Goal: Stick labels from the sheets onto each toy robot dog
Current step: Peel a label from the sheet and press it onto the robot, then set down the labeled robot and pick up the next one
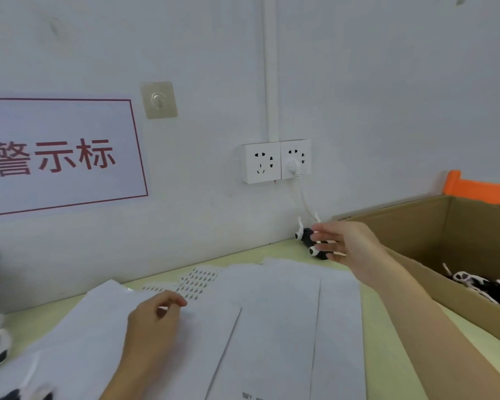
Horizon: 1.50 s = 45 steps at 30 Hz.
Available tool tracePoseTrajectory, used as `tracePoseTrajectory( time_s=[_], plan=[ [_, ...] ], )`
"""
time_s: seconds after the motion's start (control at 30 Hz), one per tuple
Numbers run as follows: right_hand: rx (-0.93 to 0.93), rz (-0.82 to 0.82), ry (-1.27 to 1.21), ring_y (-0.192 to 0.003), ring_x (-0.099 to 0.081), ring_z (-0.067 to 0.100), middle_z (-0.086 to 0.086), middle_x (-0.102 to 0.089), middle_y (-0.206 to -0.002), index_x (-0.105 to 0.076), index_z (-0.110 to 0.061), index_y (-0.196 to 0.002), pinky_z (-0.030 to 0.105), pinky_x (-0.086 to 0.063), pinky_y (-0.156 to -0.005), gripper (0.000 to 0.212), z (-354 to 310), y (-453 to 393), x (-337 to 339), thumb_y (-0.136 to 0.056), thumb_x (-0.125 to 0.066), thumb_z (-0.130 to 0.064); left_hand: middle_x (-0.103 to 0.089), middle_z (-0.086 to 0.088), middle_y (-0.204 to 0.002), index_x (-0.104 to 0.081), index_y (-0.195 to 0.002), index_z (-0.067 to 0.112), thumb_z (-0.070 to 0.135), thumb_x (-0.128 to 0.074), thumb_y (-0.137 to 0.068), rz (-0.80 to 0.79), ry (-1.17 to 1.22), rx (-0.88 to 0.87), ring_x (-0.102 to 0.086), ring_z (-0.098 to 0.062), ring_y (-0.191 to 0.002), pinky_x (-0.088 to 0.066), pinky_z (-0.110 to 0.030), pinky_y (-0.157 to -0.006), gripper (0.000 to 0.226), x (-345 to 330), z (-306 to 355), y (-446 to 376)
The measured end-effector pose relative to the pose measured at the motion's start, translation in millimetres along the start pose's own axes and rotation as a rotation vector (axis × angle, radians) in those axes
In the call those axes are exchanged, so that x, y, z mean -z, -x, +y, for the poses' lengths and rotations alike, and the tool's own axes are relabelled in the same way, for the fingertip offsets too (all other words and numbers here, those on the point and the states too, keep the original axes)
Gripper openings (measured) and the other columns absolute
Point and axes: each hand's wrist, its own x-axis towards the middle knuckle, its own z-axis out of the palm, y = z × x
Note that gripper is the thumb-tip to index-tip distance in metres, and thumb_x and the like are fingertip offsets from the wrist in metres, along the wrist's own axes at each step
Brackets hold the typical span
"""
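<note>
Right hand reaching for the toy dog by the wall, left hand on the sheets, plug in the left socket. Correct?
Not quite. The head view shows the plug in the right socket, not the left. The rest holds: right hand reaches for the toy dog by the wall, left hand on the sheets.

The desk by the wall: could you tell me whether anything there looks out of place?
One toy robot dog lies on its back by the wall, legs up, apart from those in the cardboard box.

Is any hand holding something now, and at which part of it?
The right hand reaches with straight fingers at the toy robot dog by the wall, not gripping it. The left hand seems to pinch something over the sheets; what, cannot be told.
</note>
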Motion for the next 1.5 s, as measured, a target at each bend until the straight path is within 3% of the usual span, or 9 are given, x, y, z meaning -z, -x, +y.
tracePoseTrajectory(
  time_s=[0.1,0.2,0.33,0.43,0.57,0.73,0.97,1.3,1.5],
  plan=[
    [-0.004,-0.103,0.333,-0.073,-0.072,0.014,0.001,-0.078,-0.090,-0.074,-0.012,-0.100,0.026,-0.050,-0.067,0.017,9,4,-24,-0.093,-0.064,-0.023,-0.068,0.014,-0.093,-0.070,-0.079,0.036,0.007,-0.060,-0.093,-0.156,-0.119,-0.090,-0.060,-0.002,-0.087,-0.049,-0.025,-0.076,0.034,-4,0,4],
    [-0.006,-0.162,0.560,-0.078,-0.070,0.013,0.002,-0.074,-0.099,-0.072,-0.018,-0.099,0.023,-0.051,-0.067,0.015,29,11,-46,-0.093,-0.060,-0.025,-0.052,0.025,-0.113,-0.059,-0.101,0.045,0.046,-0.057,-0.094,-0.326,-0.495,-0.220,-0.046,-0.006,-0.111,-0.035,-0.026,-0.093,0.007,-7,3,6],
    [0.133,-0.240,0.753,-0.092,-0.063,0.003,-0.012,-0.064,-0.108,-0.067,-0.030,-0.111,0.009,-0.044,-0.056,0.019,58,30,-63,-0.097,-0.054,-0.029,-0.035,0.021,-0.130,-0.043,-0.132,0.045,0.085,-0.043,-0.072,-0.480,-0.712,-0.195,-0.029,-0.012,-0.122,-0.025,-0.029,-0.101,0.073,-11,12,7],
    [0.302,-0.222,0.863,-0.103,-0.056,-0.002,-0.019,-0.058,-0.117,-0.062,-0.033,-0.122,0.007,-0.043,-0.074,0.026,68,47,-57,-0.100,-0.052,-0.026,-0.035,0.011,-0.142,-0.036,-0.143,0.036,0.080,-0.048,-0.077,-0.531,-0.795,-0.200,-0.028,-0.019,-0.131,-0.028,-0.034,-0.106,0.080,-14,20,9],
    [0.369,-0.111,1.163,-0.137,-0.033,0.004,-0.024,-0.039,-0.141,-0.042,-0.037,-0.143,0.025,-0.026,-0.114,0.041,78,66,-28,-0.102,-0.042,-0.040,-0.038,0.005,-0.145,-0.033,-0.147,0.030,0.066,-0.050,-0.088,-0.560,-0.836,-0.198,-0.033,-0.023,-0.133,-0.036,-0.035,-0.104,0.071,-16,32,14],
    [0.077,0.059,1.434,-0.148,-0.019,0.017,-0.004,-0.020,-0.162,-0.014,-0.028,-0.156,0.040,-0.020,-0.116,0.062,86,63,13,-0.102,-0.023,-0.056,-0.028,0.001,-0.156,-0.030,-0.150,0.025,0.053,-0.042,-0.098,-0.565,-0.802,-0.390,-0.025,-0.024,-0.142,-0.025,-0.038,-0.115,0.061,-36,53,34],
    [0.030,0.014,1.498,-0.138,-0.027,0.012,-0.008,-0.034,-0.146,-0.035,-0.031,-0.142,0.038,-0.025,-0.104,0.057,94,54,21,-0.098,-0.021,-0.064,0.021,0.009,-0.166,0.010,-0.157,0.039,0.079,-0.051,-0.083,-0.964,-0.715,-0.345,0.028,-0.018,-0.150,0.017,-0.047,-0.119,0.103,-73,68,75],
    [0.067,0.104,1.286,-0.139,-0.038,0.011,-0.014,-0.043,-0.148,-0.043,-0.035,-0.145,0.038,-0.028,-0.108,0.059,89,57,18,-0.094,-0.043,-0.065,-0.017,0.009,-0.164,-0.004,-0.159,0.033,0.047,-0.051,-0.100,-0.859,-0.747,-0.374,-0.016,-0.019,-0.150,-0.014,-0.042,-0.120,0.077,-54,75,60],
    [0.154,0.244,0.956,-0.099,-0.060,0.016,-0.008,-0.070,-0.103,-0.070,-0.033,-0.085,0.030,-0.046,-0.082,0.004,88,54,20,-0.087,-0.073,-0.034,-0.050,0.009,-0.131,-0.023,-0.147,0.041,0.020,-0.055,-0.095,-0.521,-0.704,-0.404,-0.050,-0.017,-0.119,-0.044,-0.031,-0.087,0.065,-39,78,49]
  ],
)
